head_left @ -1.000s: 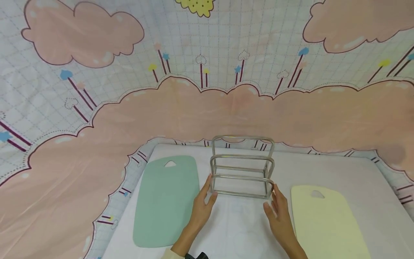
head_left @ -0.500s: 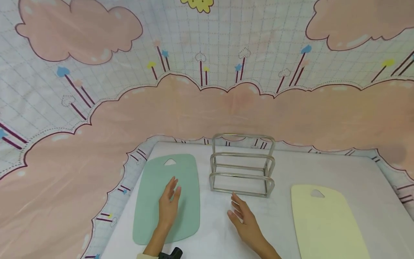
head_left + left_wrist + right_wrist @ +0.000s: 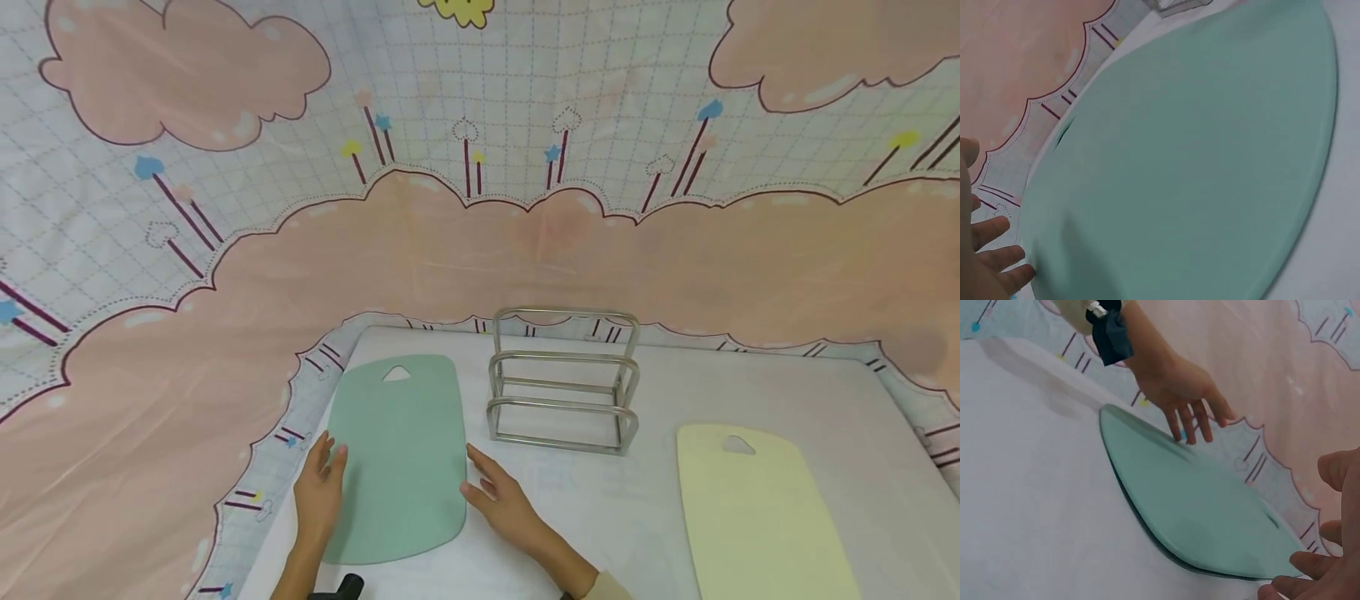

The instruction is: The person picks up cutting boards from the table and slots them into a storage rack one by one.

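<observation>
A mint-green cutting board (image 3: pixel 397 467) with a triangular hole near its far end lies flat on the white table. My left hand (image 3: pixel 317 496) is at its left edge, fingers fairly straight and spread. At the opposite edge is my right hand (image 3: pixel 510 508), its fingers loosely bent. Neither hand grips the board; the left wrist view shows fingertips of the left hand (image 3: pixel 997 256) right by the rim. Whether they touch it, I cannot tell. In the right wrist view, fingers of the right hand (image 3: pixel 1335 569) are close to the board's edge.
A metal wire rack (image 3: pixel 562 406) with upright loops stands toward the back, right of the green board. Farther right lies a pale yellow cutting board (image 3: pixel 757 517). A cloud-patterned cloth (image 3: pixel 525 258) hangs behind the table (image 3: pixel 585 533).
Both hands have left the sides of the wire rack and moved left. They are now on either side of the green cutting board. Rack and boards stay in place.
</observation>
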Available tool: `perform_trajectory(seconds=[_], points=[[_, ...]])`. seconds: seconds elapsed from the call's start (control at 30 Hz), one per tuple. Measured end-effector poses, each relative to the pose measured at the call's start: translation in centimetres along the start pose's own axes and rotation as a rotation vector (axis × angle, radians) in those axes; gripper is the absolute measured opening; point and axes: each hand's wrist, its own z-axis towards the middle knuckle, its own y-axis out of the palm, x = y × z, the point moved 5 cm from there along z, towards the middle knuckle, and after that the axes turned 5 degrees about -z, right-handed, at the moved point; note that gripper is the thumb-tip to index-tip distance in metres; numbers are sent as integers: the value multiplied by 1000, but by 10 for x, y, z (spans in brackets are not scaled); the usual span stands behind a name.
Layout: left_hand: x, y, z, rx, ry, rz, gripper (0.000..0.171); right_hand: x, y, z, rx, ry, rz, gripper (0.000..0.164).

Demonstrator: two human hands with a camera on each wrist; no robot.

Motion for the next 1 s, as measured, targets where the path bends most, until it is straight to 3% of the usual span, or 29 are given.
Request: perform_trajectory(seconds=[0.37, 0.6, 0.67, 0.83, 1.0], points=[[-12, -4, 15, 22, -45, 77, 61, 10, 14, 17, 26, 63, -6, 62], [-22, -5, 28, 4, -142, 106, 64, 8, 13, 23, 6, 118, 88, 65], [-25, -5, 32, -9, -185, 76, 66, 8, 11, 25, -2, 143, 90, 67], [-29, -7, 37, -41, -287, -98, 70, 8, 7, 30, -21, 196, 74, 72], [-25, -7, 33, -15, -326, -210, 70, 8, 8, 33, -49, 231, 213, 76]])
